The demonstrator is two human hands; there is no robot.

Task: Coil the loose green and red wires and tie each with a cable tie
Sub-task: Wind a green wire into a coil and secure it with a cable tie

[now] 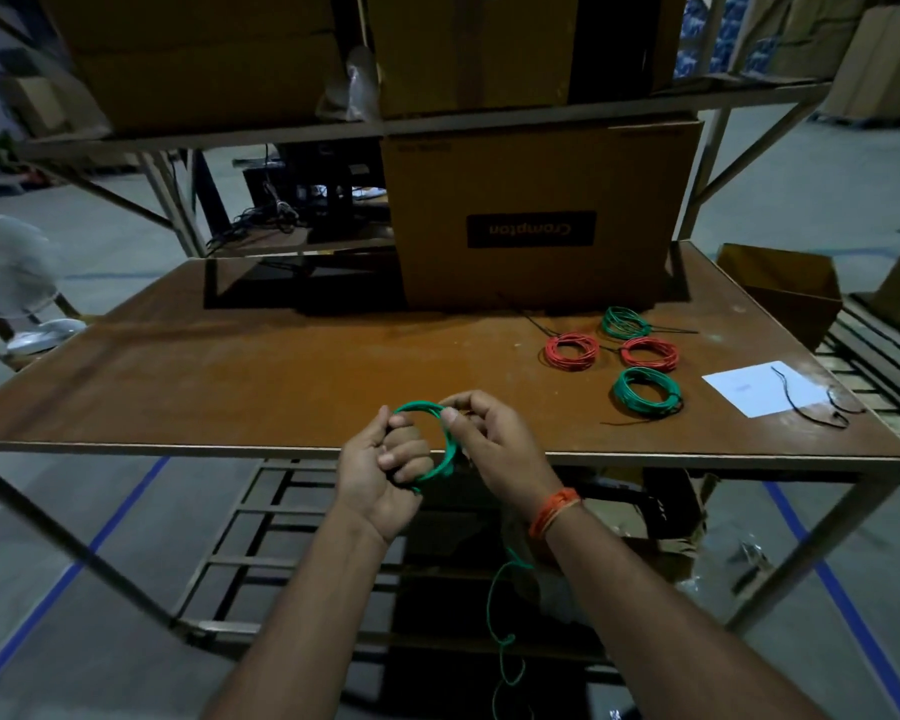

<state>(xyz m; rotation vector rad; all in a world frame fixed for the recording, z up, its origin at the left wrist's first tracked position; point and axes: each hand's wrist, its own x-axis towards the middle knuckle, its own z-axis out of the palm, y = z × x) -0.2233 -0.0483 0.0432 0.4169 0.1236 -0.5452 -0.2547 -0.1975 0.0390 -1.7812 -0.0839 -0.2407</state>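
Head view, nearest first: a loose green tail (502, 641) hangs in kinks at the lower centre of the frame, running up toward the right wrist and, as far as can be judged, on into the green coil (440, 462) held just this side of the tabletop (261, 366) edge at centre frame. That slack lies below and to the right of both hands, so the coming wrap turns on drawing it upward to the ring, and the right hand (494, 449) is the nearer one to feed it. The ring stands roughly upright and faces the camera. The left hand (380, 459) has its grip closed on the ring's left side, fingers curled through the opening and thumb pressed on top. The right hand pinches the ring's upper right arc between thumb and curled fingers; whether the tail passes through that pinch is hidden. Farther back, right of centre on the tabletop, four finished coils lie close together: a green coil (647, 391), two red coils (571, 351) (649, 353), and another green one (625, 322), with thin black cable ties (806, 402) lying across a white sheet (749, 389) at the right.
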